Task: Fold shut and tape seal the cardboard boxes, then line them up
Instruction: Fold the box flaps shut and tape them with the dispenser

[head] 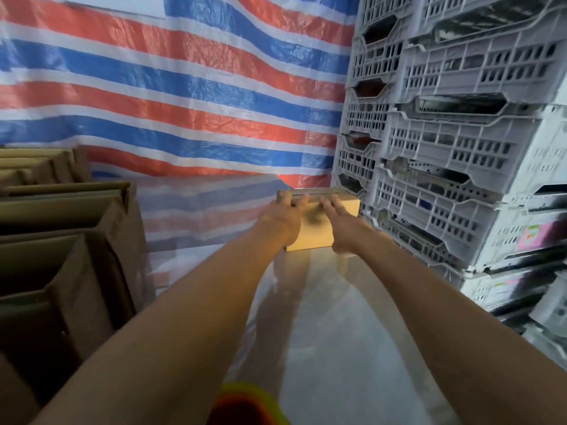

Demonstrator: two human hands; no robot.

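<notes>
Both hands lie flat on the small cardboard box [316, 237]: left hand [283, 216] along its left top edge, right hand [340, 223] on the right of the top. Fingers are straight and slightly spread, pressing, not gripping. Box sits on the glossy floor [322, 332], at the foot of the striped tarp [184, 102], just beside the stacked grey crates [445, 133]. Flaps look folded shut; tape not discernible. Judgement: box being placed, no other lined up beside it. Brown cartons [61, 240] at left stand open, so most work remains.
</notes>
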